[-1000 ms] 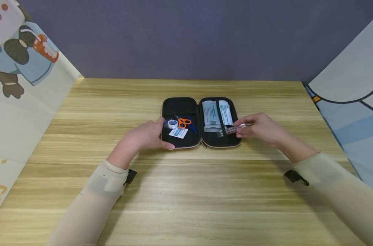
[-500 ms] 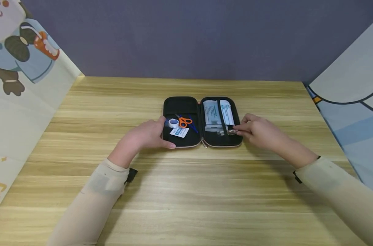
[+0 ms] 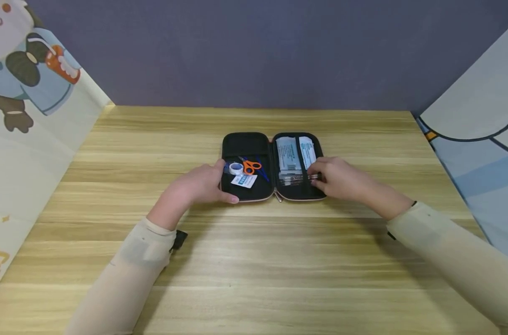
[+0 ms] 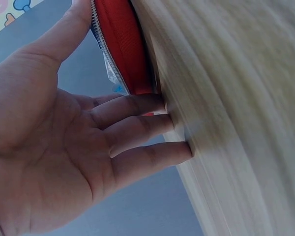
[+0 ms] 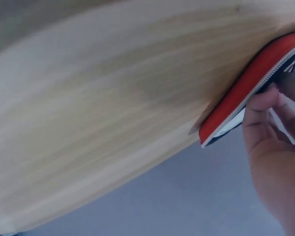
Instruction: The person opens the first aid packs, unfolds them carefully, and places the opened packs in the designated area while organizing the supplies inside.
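One hard push against a snagging strap (image 3: 301,157) could crumple the slim clear packet (image 3: 291,180) my right grip (image 3: 339,178) pinches in the right half of the open case (image 3: 245,144) on the worktop (image 3: 254,265), while my left grip (image 3: 199,184), spread wide, braces the case's left edge.

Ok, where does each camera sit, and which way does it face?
Head: on the head, facing forward and down at the open case on the wooden table; left hand, right hand and sleeves show.
Left wrist: on that wrist, facing past the left hand, which shows palm side, toward the case's red outside.
Right wrist: on that wrist, facing across the table toward the case; the right hand shows.
Shared: both wrist views show the red outside, table and grey wall.
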Demonstrator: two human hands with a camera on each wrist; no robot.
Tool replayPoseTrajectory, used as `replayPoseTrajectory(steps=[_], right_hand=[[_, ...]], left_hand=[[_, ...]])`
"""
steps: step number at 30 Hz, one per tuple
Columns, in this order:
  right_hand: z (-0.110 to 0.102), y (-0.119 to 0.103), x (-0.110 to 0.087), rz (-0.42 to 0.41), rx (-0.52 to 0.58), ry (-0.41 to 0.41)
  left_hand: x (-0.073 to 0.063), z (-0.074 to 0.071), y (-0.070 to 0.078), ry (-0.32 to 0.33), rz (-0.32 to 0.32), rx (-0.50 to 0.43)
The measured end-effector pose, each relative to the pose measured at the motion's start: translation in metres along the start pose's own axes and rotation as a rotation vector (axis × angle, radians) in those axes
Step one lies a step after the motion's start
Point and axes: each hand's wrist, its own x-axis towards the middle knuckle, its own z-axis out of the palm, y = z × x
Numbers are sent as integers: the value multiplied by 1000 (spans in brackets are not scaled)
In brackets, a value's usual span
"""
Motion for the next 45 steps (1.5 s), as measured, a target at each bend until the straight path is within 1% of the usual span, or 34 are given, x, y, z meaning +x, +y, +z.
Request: replayPoseTrajectory(steps=[3,6,9,11,16,26,29,34,40,45], right_hand=[[-1,0,0,17,-28,-8],[-3,1,-1,62,-50,-5],[-4,1,-1,107,-49,-7],[-4,1,0,113,-61,-13],[-2,-3,1,74,-108,-8],[0,-4,-2,55,-167,83],[2,-4,-3,45,-179,88],[5,-4,-3,27,-176,75],[5,-5,-4,-21,-145,105],[7,-4,-4,-38,-118,118]], left_hand=[[0,0,0,4,3,-1],[1,1,1,9,8,0],[2,1,1,9,8,4],[2,1,0,7,4,6],[1,1,-1,7,-5,6],[0,2,-1,11,1,8],[0,2,-1,12,-2,8],[0,2,0,10,-4,10],[0,2,-1,12,-5,6],[0,2,-2,17,5,13]])
